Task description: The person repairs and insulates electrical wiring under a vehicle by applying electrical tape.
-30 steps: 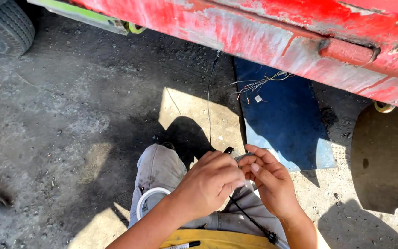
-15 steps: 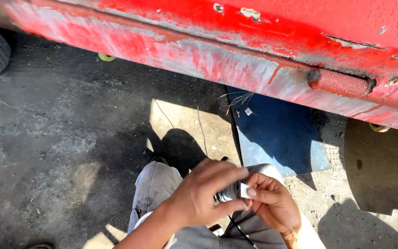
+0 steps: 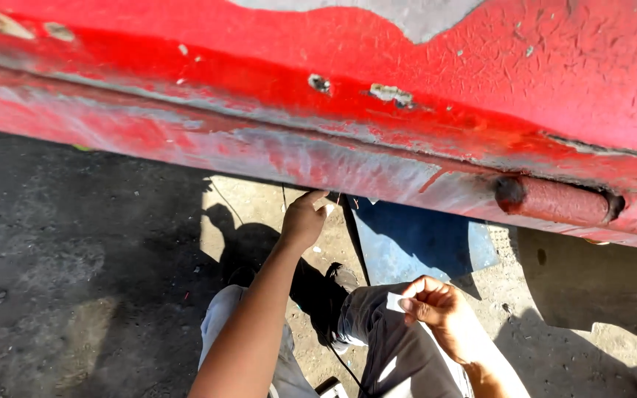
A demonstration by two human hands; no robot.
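My left hand reaches under the red panel, fingers closed on something I cannot make out, while my right hand pinches a white scrap over my knee; steady pressure seems wisest.

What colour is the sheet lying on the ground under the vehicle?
Blue; the sheet shows in the head view, below the red body panel.

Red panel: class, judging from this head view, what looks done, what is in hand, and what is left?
Done: parts of the red panel are already bare grey. In hand: the left hand reaches its lower edge; the right hand pinches a small white piece. Left: flaking red paint covers most of it.
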